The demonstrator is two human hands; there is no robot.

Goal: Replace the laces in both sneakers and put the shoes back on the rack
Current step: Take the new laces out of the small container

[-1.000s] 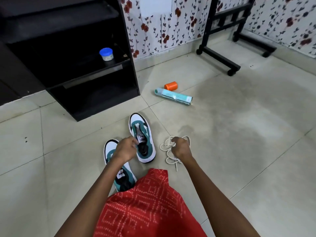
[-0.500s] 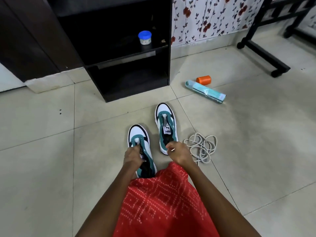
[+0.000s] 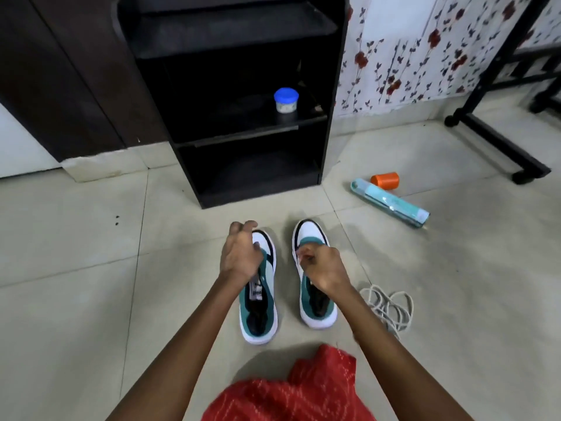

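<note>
Two white, teal and black sneakers stand side by side on the tiled floor, toes toward the black shoe rack (image 3: 243, 138). Neither shows a lace. My left hand (image 3: 241, 253) hovers over the front of the left sneaker (image 3: 261, 320), fingers loosely spread and holding nothing. My right hand (image 3: 321, 268) is over the right sneaker (image 3: 309, 233), its fingertips curled and pinched together at the teal front of the tongue. A loose pile of white lace (image 3: 391, 308) lies on the floor just right of the right sneaker.
A small jar with a blue lid (image 3: 286, 100) sits on the rack's middle shelf. An orange spool (image 3: 385, 180) and a teal tube (image 3: 391, 203) lie on the floor to the right. A black wheeled frame (image 3: 498, 141) stands far right. Red cloth (image 3: 291, 390) covers my lap.
The view tilted up toward the rack. My right hand left the lace pile and came over the right sneaker. My left hand moved forward along the left sneaker and loosened its fingers.
</note>
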